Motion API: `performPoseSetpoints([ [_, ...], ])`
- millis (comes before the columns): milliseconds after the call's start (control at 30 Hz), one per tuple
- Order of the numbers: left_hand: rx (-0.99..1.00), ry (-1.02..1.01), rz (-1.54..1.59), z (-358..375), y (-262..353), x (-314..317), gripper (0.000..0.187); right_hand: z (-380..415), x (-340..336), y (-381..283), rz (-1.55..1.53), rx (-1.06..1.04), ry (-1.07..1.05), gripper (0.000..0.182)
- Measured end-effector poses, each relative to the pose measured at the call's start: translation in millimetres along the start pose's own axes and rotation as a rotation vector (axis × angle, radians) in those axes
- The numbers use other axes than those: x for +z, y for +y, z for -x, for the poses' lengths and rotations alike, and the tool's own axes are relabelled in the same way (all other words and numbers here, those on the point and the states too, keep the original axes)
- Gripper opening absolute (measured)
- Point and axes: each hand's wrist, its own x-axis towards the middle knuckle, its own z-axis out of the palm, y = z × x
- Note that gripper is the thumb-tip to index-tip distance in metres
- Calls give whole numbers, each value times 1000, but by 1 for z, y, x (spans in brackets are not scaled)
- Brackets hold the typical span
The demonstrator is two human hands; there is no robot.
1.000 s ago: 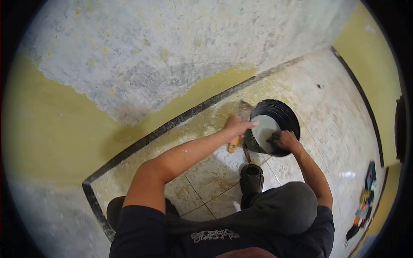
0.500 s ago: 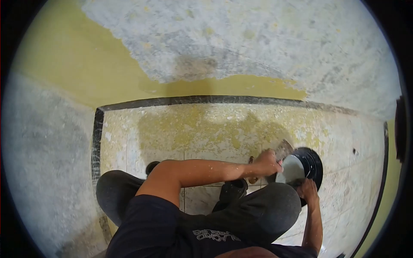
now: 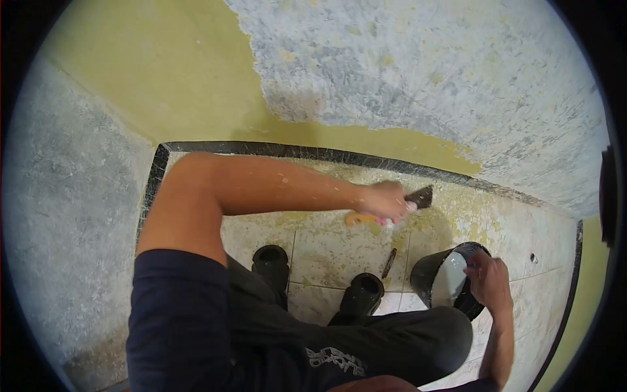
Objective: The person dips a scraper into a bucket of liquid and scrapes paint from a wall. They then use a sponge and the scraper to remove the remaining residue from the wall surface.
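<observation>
My left hand (image 3: 386, 200) is closed round a scraper with a dark flat blade (image 3: 420, 196) pointing right and an orange-brown handle (image 3: 359, 219) jutting out behind the fist. It is held away from the bucket, near the lower wall. On the right stands a black bucket (image 3: 426, 274), tilted, with whitish liquid (image 3: 450, 277) inside. My right hand (image 3: 491, 282) is curled over the bucket's right rim; some of its fingertips are hidden or blurred.
A thin brown stick-like tool (image 3: 390, 262) lies on the tiled floor (image 3: 320, 261), which is spattered with flakes. My dark boots (image 3: 363, 292) stand near it. The wall ahead has yellow paint (image 3: 176, 78) and a patchy grey-white area (image 3: 405, 72); a dark skirting strip (image 3: 313, 151) runs along its base.
My left hand has carried the scraper up and left, away from the bucket. The bucket's tilt has changed, and my right hand has shifted slightly right along it. My view has turned a little.
</observation>
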Motion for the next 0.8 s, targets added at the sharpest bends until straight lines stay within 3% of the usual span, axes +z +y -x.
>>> performPoseSetpoints([
  [33, -23, 51, -49, 17, 0, -15, 38, -14, -6, -25, -77, -71, -8, 30],
  [100, -9, 182, -145, 41, -16, -45, 40, -47, -9, -71, 39, -242, -243, 38],
  [167, 58, 331, -218, 52, -45, -78, 42, -84, 17, -100, -171, -462, -330, 48],
  [200, 84, 399, -236, 56, -63, -93, 41, -105, 37, -114, -107, -458, -431, 54],
  [267, 339, 673, -416, 66, -98, -123, 41, -146, 65, -152, -43, -362, -586, 61],
  [333, 165, 824, -815, 93, -97, -148, 46, -200, 96, -188, -99, -323, -636, 61],
  [400, 120, 1024, -975, 110, -112, -161, 49, -230, 119, -211, -270, -372, -357, 62],
  [433, 112, 1009, -970, 116, -118, -166, 49, -237, 125, -219, -280, -366, -371, 62],
  [500, 9, 1148, -1249, 126, -131, -172, 44, -247, 138, -233, -786, -195, -164, 58],
  [533, -3, 1133, -1252, 126, -141, -178, 44, -254, 150, -237, -798, -192, -176, 58],
  [600, 1, 1194, -1425, 122, -161, -188, 44, -265, 180, -244, -1445, 16, -205, 57],
  [700, 70, 1271, -1470, 111, -168, -196, 43, -278, 198, -270, -1667, 40, -191, 56],
  [800, 102, 1205, -1451, 91, -167, -194, 41, -289, 206, -288, -1732, -2, -233, 57],
])
